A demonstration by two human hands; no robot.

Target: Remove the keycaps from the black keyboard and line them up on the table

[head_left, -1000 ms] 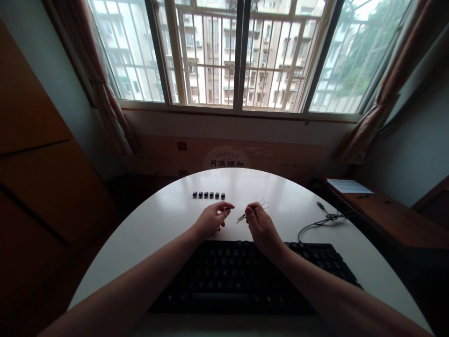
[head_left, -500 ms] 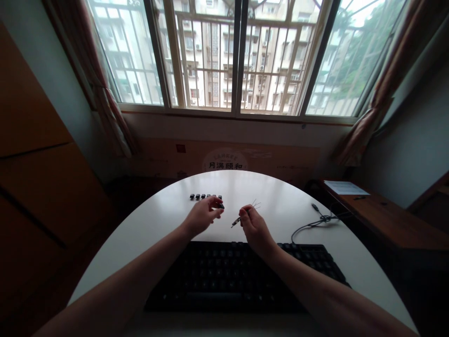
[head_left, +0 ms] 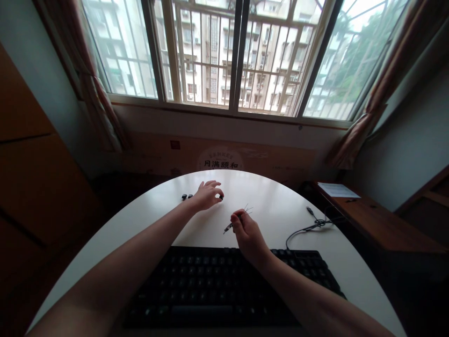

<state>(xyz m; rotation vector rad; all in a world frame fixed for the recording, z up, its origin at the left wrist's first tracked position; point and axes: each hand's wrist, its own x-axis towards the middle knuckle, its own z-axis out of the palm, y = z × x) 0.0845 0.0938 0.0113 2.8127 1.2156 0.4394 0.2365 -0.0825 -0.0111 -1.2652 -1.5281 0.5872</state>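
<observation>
My left hand (head_left: 207, 195) reaches over the far part of the white table (head_left: 266, 192). Its thumb and index finger pinch a small black keycap (head_left: 221, 198) close to the tabletop, the other fingers stretched out. Two black keycaps (head_left: 184, 197) show to the left of that hand, which hides the rest of their row. Above the back edge of the black keyboard (head_left: 199, 269), my right hand (head_left: 246, 231) is closed around a keycap puller (head_left: 228, 228). A metal end points down to the left, and thin wire loops stick out at the top.
A dark cable (head_left: 301, 230) runs from the keyboard's back right and bunches near its plug (head_left: 310, 211). To the right stands a brown wooden desk (head_left: 379, 220) with a paper sheet (head_left: 337, 190) on it. A barred window (head_left: 234, 61) lies beyond the table.
My left hand has carried the keycap away from the puller, out to the right end of the keycap row, and lowered it. The right hand keeps its hold. The view has shifted slightly.
</observation>
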